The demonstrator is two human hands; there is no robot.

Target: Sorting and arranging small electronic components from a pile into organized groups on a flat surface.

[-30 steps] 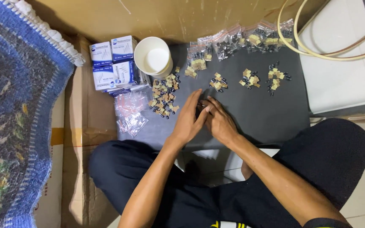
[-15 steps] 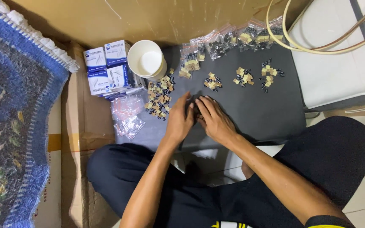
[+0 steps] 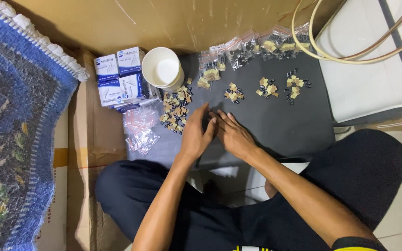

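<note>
Left hand (image 3: 195,135) and right hand (image 3: 232,135) rest fingertips together on the dark mat (image 3: 280,125), possibly pinching a small part; I cannot tell. Sorting appears underway. Beyond lies the component pile (image 3: 175,109); further picking needs fine grip.

Between left hand (image 3: 196,135) and right hand (image 3: 231,135): fingertips pressed together, anything pinched there hidden. Left of left hand: clear bags (image 3: 140,132), contents too blurred to tell. Just beyond left hand: big pile (image 3: 175,109) of small parts, single pieces too small to make out. Farther beyond both hands: small piles (image 3: 275,86) and bagged parts (image 3: 252,46), equally unclear. Far right: cable loops (image 3: 345,58), cut off by top edge. Far left: rug (image 3: 10,130), cut off by left edge. Right forearm cut off at bottom edge.
</note>
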